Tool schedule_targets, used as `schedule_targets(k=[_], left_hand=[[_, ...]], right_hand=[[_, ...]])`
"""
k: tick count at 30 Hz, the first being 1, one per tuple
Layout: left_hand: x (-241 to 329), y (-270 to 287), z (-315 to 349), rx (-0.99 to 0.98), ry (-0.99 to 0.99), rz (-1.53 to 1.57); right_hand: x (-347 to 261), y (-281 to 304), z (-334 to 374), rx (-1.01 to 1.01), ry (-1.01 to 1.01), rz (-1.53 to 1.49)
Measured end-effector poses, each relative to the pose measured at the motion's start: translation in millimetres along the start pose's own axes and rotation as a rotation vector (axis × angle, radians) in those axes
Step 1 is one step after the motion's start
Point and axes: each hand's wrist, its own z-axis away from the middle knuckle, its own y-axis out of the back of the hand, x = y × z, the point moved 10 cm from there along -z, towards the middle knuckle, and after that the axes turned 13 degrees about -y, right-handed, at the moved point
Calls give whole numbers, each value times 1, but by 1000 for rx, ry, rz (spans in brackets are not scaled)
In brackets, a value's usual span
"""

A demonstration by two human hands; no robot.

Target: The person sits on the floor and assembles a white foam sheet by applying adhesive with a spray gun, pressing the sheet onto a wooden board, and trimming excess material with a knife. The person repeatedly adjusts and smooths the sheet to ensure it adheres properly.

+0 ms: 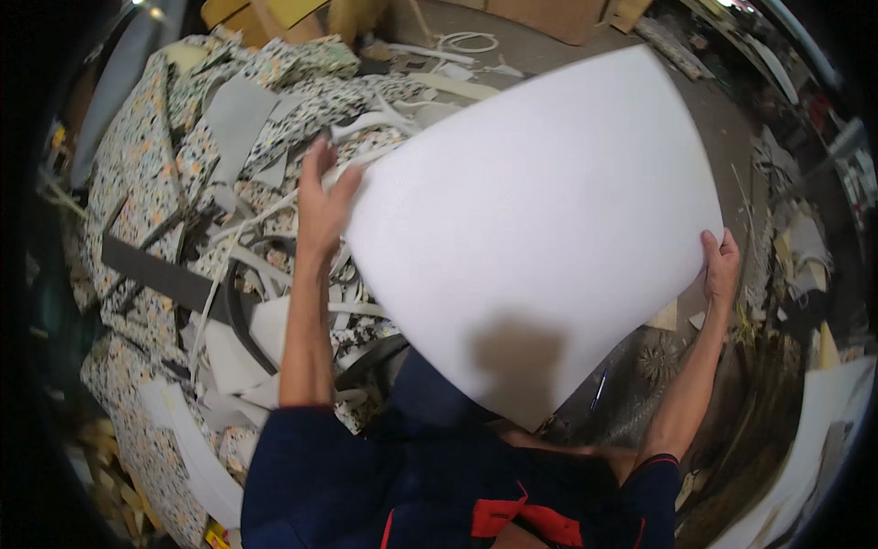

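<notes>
A large white foam sheet (549, 210) spreads out in front of me, its surface smooth and its edges bent by the lens. My right hand (722, 267) is closed on its right edge, the thumb on the face towards me and the other fingers partly hidden behind. Beside the sheet's left corner is my left hand (326, 197), slightly blurred, with thumb and fingers spread apart. Whether its thumb touches the edge I cannot tell. A shadow falls on the sheet's lower part.
Speckled foam slabs (137, 201) and white offcuts pile up on the left, with a dark grey strip (169, 274) among them. A pen (599, 389) lies below the sheet's lower right edge. Curved white pieces (823, 430) stand at the right, and scraps line the floor beyond.
</notes>
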Motion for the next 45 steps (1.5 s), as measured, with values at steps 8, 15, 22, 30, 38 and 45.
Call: schedule_targets(k=[8, 15, 22, 30, 38, 45], left_hand=[[24, -117, 155, -255, 454, 783], [58, -184, 154, -274, 569, 770], [16, -308, 101, -265, 536, 789], [-5, -465, 111, -1053, 472, 163], [11, -518, 64, -903, 558, 168], [-51, -522, 14, -785, 757, 311]], right_hand=[[-40, 95, 99, 547, 48, 432], [-55, 163, 148, 664, -28, 604], [83, 218, 146, 98, -522, 336], [131, 269, 68, 197, -414, 348], [113, 314, -8, 184, -256, 497], [145, 318, -36, -98, -497, 162]])
